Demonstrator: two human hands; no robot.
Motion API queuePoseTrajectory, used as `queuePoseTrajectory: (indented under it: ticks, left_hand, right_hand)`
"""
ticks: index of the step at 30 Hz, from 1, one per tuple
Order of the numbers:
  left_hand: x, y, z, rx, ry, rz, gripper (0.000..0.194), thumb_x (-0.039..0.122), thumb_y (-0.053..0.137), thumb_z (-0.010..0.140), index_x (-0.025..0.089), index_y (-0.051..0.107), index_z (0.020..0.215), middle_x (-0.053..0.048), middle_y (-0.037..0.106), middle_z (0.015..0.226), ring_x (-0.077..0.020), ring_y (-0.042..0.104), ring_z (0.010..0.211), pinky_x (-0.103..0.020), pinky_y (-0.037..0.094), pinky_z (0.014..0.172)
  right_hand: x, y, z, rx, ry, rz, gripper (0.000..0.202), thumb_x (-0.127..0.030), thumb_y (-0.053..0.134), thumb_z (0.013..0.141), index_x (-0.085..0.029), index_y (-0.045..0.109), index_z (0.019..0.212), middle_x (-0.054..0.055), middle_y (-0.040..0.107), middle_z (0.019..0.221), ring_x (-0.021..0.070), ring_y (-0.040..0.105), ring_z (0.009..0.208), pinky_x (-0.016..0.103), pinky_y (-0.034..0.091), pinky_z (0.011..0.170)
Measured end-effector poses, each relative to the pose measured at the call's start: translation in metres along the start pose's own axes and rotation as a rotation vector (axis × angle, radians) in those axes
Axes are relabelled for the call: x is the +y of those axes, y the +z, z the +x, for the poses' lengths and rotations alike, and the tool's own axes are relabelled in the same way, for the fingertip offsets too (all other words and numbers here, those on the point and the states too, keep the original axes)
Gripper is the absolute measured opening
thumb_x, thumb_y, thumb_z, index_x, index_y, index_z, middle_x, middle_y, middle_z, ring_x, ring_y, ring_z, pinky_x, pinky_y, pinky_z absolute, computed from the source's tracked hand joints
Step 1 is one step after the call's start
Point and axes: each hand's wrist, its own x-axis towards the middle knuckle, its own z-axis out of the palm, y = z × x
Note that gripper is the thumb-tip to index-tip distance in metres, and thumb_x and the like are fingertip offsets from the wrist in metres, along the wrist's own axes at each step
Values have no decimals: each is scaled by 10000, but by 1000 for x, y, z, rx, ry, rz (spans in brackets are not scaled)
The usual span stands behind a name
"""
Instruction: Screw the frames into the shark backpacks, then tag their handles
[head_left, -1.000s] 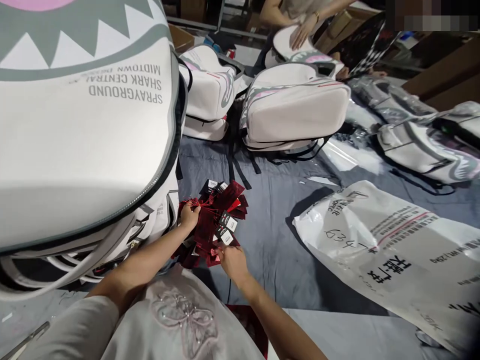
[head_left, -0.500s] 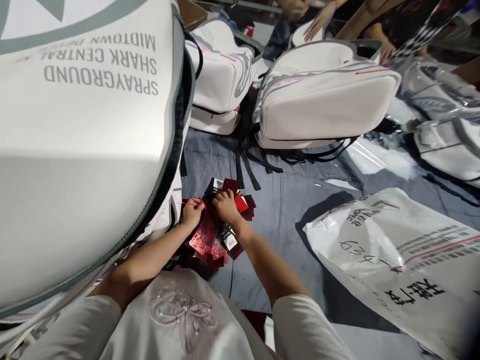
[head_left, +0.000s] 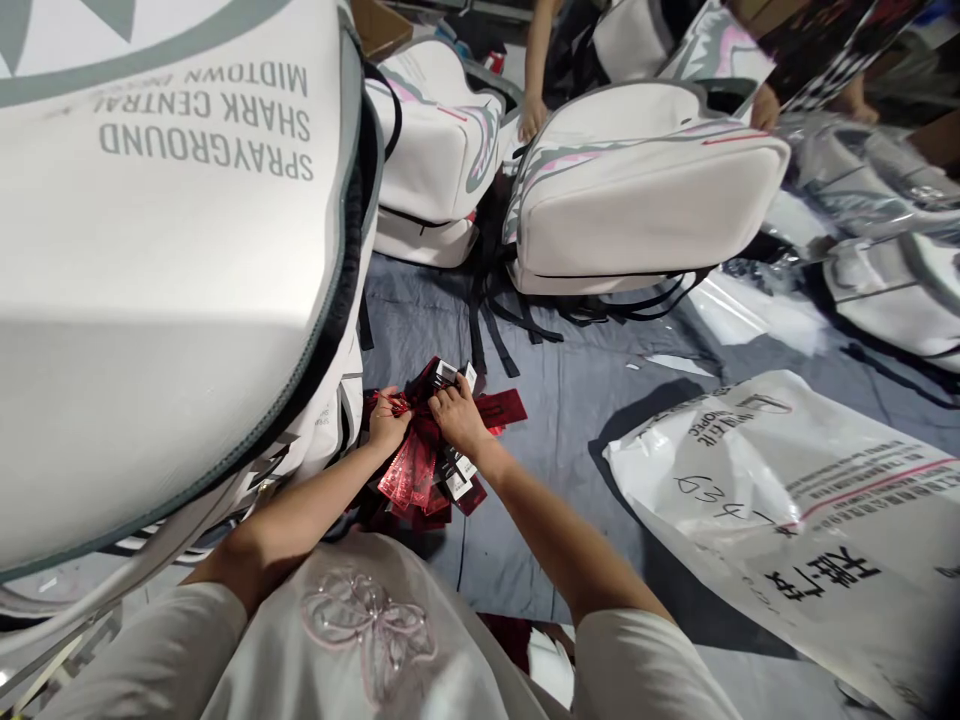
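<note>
A bunch of red and black hang tags (head_left: 411,468), some with white barcode labels, lies fanned out on the grey cloth. My left hand (head_left: 388,420) is closed on the tags' red strings (head_left: 395,403) at the left of the bunch. My right hand (head_left: 454,412) presses in among the tags from the right, its fingers curled around some of them; exactly which ones is hidden beneath it. A dark red tag strip (head_left: 504,406) sticks out to the right of that hand.
A large white backpack (head_left: 165,240) towers close on my left. Beyond the tags stand more white backpacks (head_left: 645,200) with trailing black straps. A printed white sack (head_left: 780,500) lies at right. Across the table, another person's hand (head_left: 533,115) touches the backpacks.
The tags under my right hand have shifted, and a dark red strip now points right. My left hand stays on the strings. The other person's hand has moved down beside a backpack.
</note>
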Motion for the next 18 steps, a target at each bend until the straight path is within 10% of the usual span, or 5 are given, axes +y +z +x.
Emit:
queuePoseTrajectory:
  ticks: [11,18]
  left_hand:
    - [13,-18,-1,-44,26,122,396,358,616,943,162,561,1282,-88,636,1207,-208,648,1040,-445,553,923]
    - [49,-54,-48,-27,187,235,840,147,729,742,135,342,1487,-202,429,1514,-349,367,1444,-540,269,1209]
  right_hand:
    - [78,-64,-50,299,485,419,162,-131,454,841,-171,599,781,118,686,772,263,622,894,586,298,1064]
    - [41,-113,-106,480,481,1075,264,-495,496,879,-236,511,833,11,655,786,144,642,694,320,569,726]
